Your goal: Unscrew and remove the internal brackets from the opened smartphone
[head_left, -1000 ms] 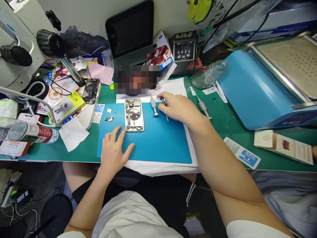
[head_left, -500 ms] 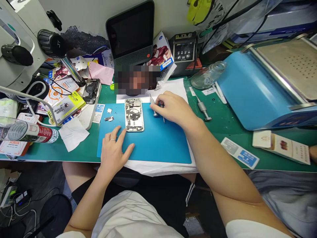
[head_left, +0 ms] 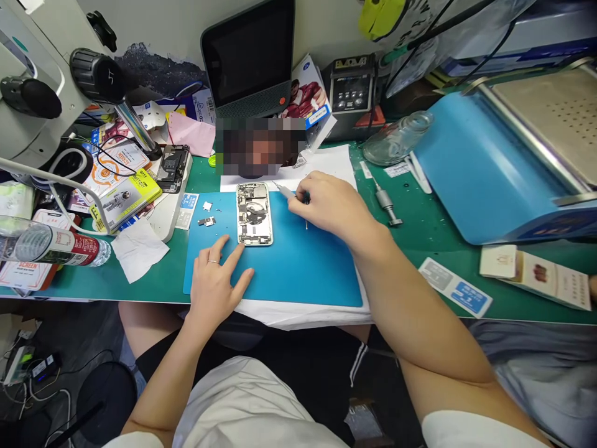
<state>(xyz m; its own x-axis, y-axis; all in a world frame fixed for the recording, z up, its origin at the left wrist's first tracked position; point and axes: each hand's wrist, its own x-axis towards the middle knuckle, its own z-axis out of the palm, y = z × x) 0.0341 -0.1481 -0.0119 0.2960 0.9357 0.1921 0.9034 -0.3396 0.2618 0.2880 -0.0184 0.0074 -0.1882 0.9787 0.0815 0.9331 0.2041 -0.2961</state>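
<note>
An opened phone point(head_left: 254, 231) lies on the blue mat point(head_left: 289, 274), its inner boards and a round coil showing. My left hand point(head_left: 215, 274) rests on the mat with fingers spread, a fingertip at the phone's lower left corner. Right of the phone, my right hand point(head_left: 329, 202) has its fingers closed round a small grey screwdriver point(head_left: 285, 192), whose tip points up and left. A second thin metal shaft point(head_left: 306, 224) shows under that hand; most of it is hidden. Two small metal parts, a silver one point(head_left: 207, 206) and a darker one point(head_left: 206, 221), lie left of the phone.
Another screwdriver point(head_left: 385, 202) lies right of the mat, near a glass jar point(head_left: 396, 140) and a blue machine point(head_left: 448, 168). At left are a plastic bottle point(head_left: 60, 244), a tissue point(head_left: 140, 249), boxes and a microscope stand point(head_left: 135, 127). A dark screen point(head_left: 249, 53) stands behind.
The grey screwdriver has tilted further left and moved slightly up in my right hand. My left hand has hardly moved. The whole view has shifted a little.
</note>
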